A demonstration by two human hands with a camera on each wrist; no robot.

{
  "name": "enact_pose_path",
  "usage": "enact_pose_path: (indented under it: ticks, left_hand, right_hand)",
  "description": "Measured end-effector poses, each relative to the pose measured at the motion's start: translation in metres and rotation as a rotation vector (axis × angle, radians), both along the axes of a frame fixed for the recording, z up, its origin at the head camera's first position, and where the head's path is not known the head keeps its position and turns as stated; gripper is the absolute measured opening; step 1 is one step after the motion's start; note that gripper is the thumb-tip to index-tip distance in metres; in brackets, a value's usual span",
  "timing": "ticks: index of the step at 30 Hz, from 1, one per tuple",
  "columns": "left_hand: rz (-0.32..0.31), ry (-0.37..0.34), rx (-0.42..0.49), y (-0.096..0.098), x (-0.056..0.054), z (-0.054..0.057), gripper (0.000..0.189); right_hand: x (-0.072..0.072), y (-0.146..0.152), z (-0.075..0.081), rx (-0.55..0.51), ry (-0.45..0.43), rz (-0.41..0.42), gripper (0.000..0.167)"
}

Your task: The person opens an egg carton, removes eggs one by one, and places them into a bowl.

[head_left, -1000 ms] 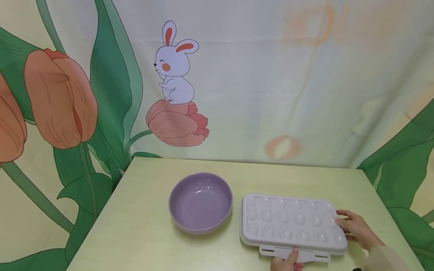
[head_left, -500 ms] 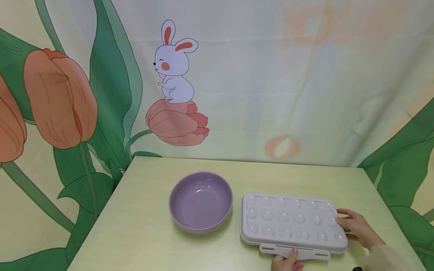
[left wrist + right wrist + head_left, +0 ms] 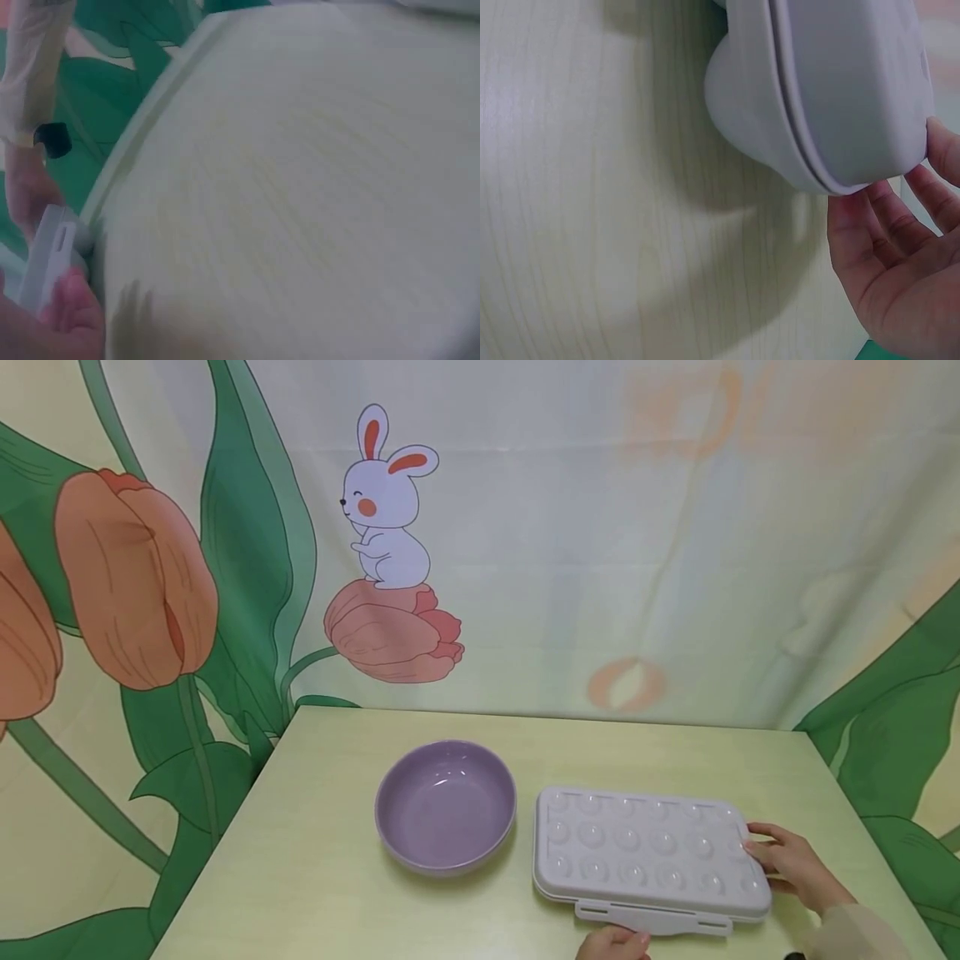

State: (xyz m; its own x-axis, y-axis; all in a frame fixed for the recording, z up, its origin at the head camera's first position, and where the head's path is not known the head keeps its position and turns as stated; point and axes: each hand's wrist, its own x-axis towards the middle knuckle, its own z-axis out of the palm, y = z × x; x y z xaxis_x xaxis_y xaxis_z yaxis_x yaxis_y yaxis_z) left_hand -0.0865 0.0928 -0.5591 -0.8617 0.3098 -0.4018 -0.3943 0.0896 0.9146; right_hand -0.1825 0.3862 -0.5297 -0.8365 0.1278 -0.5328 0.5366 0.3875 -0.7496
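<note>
Nearest, at the front of the desk, the left hand lies against the latch flap, its fingers bent; whether they pinch the flap, I cannot tell. If they slipped during a pull, the flap could spring back or the egg box could skid round; a lid freed suddenly might jolt any contents, which are hidden. At the right end, the right hand pinches the box, thumb on the lid, other fingers against the lower edge; a loose grip there would let it swing. The box sits at the desk's right side, pale grey and glossy, oblong with rounded corners, its lid closed and studded with three rows of domes. Just left of it, a little farther off, is a round purple bowl; behind hangs a printed cloth with tulips and a rabbit
</note>
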Motion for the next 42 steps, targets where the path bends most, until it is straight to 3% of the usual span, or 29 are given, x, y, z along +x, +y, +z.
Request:
enact_pose_path:
  ticks: [4, 6, 9, 11, 14, 16, 17, 20, 24, 28, 31, 36, 42]
  left_hand:
    - [-0.077, 0.13, -0.004, -0.023, 0.0, 0.013, 0.023]
    - [-0.109, 0.228, -0.014, -0.034, -0.002, 0.019, 0.023]
    - [-0.11, 0.495, -0.068, -0.052, -0.007, 0.021, 0.02]
    - [-0.056, 0.754, -0.133, -0.062, -0.013, 0.018, 0.014]
    - [0.098, 1.124, -0.291, -0.077, -0.024, 0.011, 0.002]
    - [0.168, 1.259, -0.383, -0.088, -0.033, 0.008, 0.01]
    - [0.179, 1.289, -0.428, -0.094, -0.036, 0.007, 0.015]
    - [0.14, 1.272, -0.56, -0.108, -0.043, 0.005, 0.03]
    - [0.005, 1.127, -0.706, -0.12, -0.045, -0.002, 0.046]
    - [-0.134, 0.985, -0.771, -0.125, -0.044, -0.006, 0.048]
    - [-0.199, 0.918, -0.77, -0.125, -0.042, -0.008, 0.05]
    - [-0.217, 0.858, -0.723, -0.122, -0.039, -0.008, 0.058]
    - [-0.175, 0.836, -0.632, -0.114, -0.036, -0.002, 0.065]
  right_hand:
    - [-0.001, 0.005, -0.007, -0.003, 0.012, 0.016, 0.074]
    - [0.0, 0.006, -0.01, 0.002, 0.029, 0.028, 0.076]
    - [0.003, 0.005, -0.011, 0.022, 0.068, 0.035, 0.078]
    - [0.007, 0.002, -0.009, 0.047, 0.096, 0.039, 0.077]
    - [0.012, -0.001, -0.008, 0.096, 0.122, 0.044, 0.073]
    - [0.018, -0.003, -0.006, 0.141, 0.155, 0.059, 0.069]
    - [0.02, -0.003, -0.006, 0.167, 0.171, 0.07, 0.068]
    - [0.028, -0.003, -0.008, 0.241, 0.212, 0.1, 0.065]
    - [0.035, -0.002, -0.013, 0.308, 0.205, 0.116, 0.071]
    - [0.041, -0.003, -0.017, 0.345, 0.193, 0.088, 0.074]
    - [0.044, -0.004, -0.018, 0.35, 0.202, 0.053, 0.072]
    - [0.046, -0.007, -0.014, 0.319, 0.2, 0.018, 0.074]
    - [0.046, -0.01, 0.002, 0.278, 0.187, 0.012, 0.075]
